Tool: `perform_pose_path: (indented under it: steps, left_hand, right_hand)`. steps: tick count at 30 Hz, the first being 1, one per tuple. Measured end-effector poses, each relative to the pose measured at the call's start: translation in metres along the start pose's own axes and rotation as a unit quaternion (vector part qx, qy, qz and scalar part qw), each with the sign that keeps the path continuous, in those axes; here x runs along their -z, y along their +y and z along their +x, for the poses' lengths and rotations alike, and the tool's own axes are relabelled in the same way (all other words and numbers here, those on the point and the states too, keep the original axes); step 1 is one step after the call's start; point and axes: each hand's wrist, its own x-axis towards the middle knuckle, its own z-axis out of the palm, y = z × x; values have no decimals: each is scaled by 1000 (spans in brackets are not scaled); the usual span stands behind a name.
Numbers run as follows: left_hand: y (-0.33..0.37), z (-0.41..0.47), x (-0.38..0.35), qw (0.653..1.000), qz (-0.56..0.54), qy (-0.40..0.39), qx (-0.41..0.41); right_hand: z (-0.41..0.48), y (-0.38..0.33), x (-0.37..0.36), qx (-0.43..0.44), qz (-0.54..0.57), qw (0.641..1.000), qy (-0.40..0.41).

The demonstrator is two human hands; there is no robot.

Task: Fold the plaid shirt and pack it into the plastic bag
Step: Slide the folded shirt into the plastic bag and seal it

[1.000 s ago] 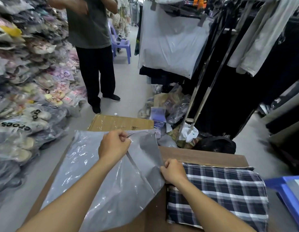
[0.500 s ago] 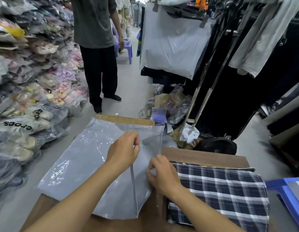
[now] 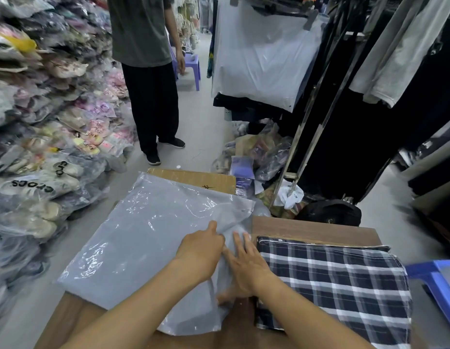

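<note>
With the folded shirt [image 3: 332, 285] lying on the table [image 3: 314, 229] just right of the bag [image 3: 143, 243], the left hand [image 3: 200, 255] pinched the bag's top layer while the right hand [image 3: 244, 268] slid flat-fingered into the mouth, where slick film could slip and reclose.

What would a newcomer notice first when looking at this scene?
First, the two bare hands at the centre: the left hand pinches the edge of the grey plastic bag while the right hand slides into its opening. Just to the right, the folded plaid shirt lies on the wooden table, not yet packed. Bagged shoes are piled high on the left.
</note>
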Motion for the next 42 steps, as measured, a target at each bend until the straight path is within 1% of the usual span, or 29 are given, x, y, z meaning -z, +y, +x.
perform_pose_path:
  steps: [4,7,9,11,13,14,15,16,19,21,28,31,33,37,40,42]
  left_hand:
    - [4,-1,26,996,18,85,-16]
    - [10,-1,31,993,1,111,-29]
    - [12,0,23,994,-19,101,-34]
    - [8,2,10,996,-45,74,-26]
    - [4,3,-2,996,-67,52,-15]
    - [3,4,-6,996,-78,45,-13]
    - [2,4,-10,995,-88,41,-14]
    - [2,4,-13,994,-99,40,-17]
    - [2,4,-17,991,-122,51,-27]
    - [2,6,-19,989,-132,56,-30]
    - [5,10,-23,988,-144,47,-27]
    - [7,11,-26,987,-150,40,-28]
    - [8,12,-28,986,-160,34,-28]
    - [8,14,-31,983,-179,19,-32]
    - [7,13,-32,978,-204,23,-29]
    - [5,11,-31,976,-217,28,-18]
  right_hand:
    - [4,2,-2,26,-20,999,37]
    - [4,2,-1,39,-9,998,50]
    - [1,2,1,49,5,998,40]
    - [-7,1,9,58,17,998,31]
    - [-20,4,22,71,13,995,75]
    - [-27,7,29,81,-12,991,109]
    - [-32,11,34,90,-36,988,122]
    - [-37,17,37,98,-49,988,113]
    - [-43,31,38,99,-63,993,25]
    - [-45,36,37,92,-81,992,-6]
    - [-48,35,43,71,-143,987,-22]
    - [-56,33,60,75,-132,988,-21]
    - [-64,30,75,92,-117,989,-7]
    - [-77,16,94,134,-65,987,64]
    - [-70,8,88,146,-6,984,105]
    - [-60,9,77,152,0,981,122]
